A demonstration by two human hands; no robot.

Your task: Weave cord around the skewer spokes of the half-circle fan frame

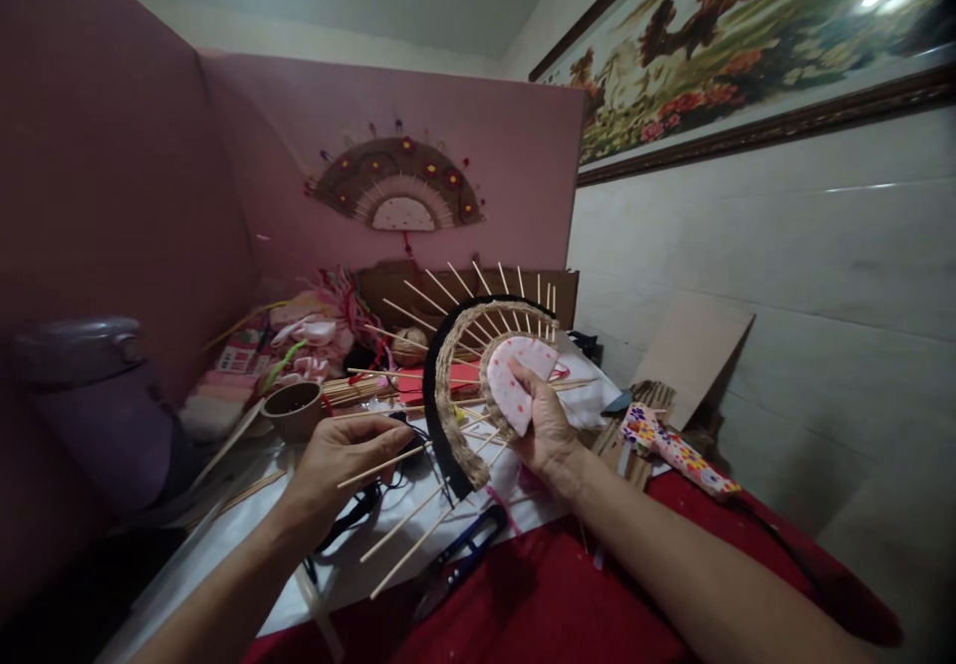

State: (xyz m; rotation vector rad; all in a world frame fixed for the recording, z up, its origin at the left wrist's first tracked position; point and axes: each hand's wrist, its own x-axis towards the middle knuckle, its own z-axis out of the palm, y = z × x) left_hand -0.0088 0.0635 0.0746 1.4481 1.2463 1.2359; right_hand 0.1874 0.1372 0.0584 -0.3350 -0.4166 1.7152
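Note:
A half-woven fan frame with wooden sticks [422, 306] spread outward is held up in front of me. Tan braided cord [448, 400] and an outer black band [437, 375] run in arcs across the sticks. My right hand [549, 430] grips the fan at its half-round base of pink dotted fabric [515, 380], thumb on the front. At the fan's left side my left hand [348, 460] is closed, thumb and forefinger pinching black cord [419, 433] beside the lower sticks. Its other fingers are partly hidden.
Blue-handled thread snips [467, 550] lie below the fan on the red cloth [553, 594]. A brown cup [294, 410], pink yarn and fabric [306, 321] and a purple container [97, 415] stand left. A floral-covered glue gun shape [679, 450] lies right. A finished fan [403, 181] hangs behind.

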